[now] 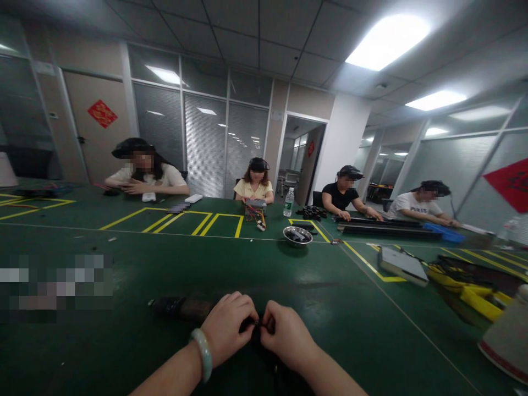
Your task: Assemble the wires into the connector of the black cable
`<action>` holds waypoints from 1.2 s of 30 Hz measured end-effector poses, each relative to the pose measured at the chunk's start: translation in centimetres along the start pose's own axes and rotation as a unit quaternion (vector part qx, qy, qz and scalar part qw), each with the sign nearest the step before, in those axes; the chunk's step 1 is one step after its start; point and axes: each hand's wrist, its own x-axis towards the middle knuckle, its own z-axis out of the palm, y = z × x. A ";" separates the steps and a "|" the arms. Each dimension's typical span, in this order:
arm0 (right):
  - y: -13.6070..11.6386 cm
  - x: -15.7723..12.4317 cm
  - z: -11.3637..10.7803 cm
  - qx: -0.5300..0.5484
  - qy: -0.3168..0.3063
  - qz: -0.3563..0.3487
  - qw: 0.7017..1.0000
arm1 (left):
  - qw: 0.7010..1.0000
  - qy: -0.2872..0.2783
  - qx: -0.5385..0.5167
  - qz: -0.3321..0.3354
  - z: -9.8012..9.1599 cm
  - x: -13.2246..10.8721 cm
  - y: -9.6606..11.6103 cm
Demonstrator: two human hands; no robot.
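Note:
My left hand (231,324), with a pale green bangle (202,355) on its wrist, is closed in a pinch low in the middle of the head view. My right hand (284,333) is closed too, its fingertips meeting the left ones. Between them is a small dark piece, mostly hidden by the fingers, whose kind I cannot make out. Just beyond my left hand a dark cylindrical object (181,308) with a brownish middle lies on the green table (136,352). Something black, too dim to name, shows under my right wrist.
A metal bowl (297,236) of dark parts stands ahead, near a water bottle (289,202). At right are a flat grey box (402,265), a yellow tray (480,300) with black cables and a pale container (509,335). Several people sit across the table, beside long black bars (388,231).

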 end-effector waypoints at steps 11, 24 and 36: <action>0.0 0.4 -0.1 0.003 0.014 -0.005 1.000 | 1.000 -0.006 0.008 -0.008 0.7 0.4 -0.6; 0.5 0.3 -0.2 0.041 0.025 0.026 0.998 | 0.999 0.028 0.030 -0.030 1.1 0.5 -0.5; 0.2 1.1 0.9 0.040 0.066 0.077 0.994 | 0.998 0.024 0.047 -0.041 0.9 0.9 -0.1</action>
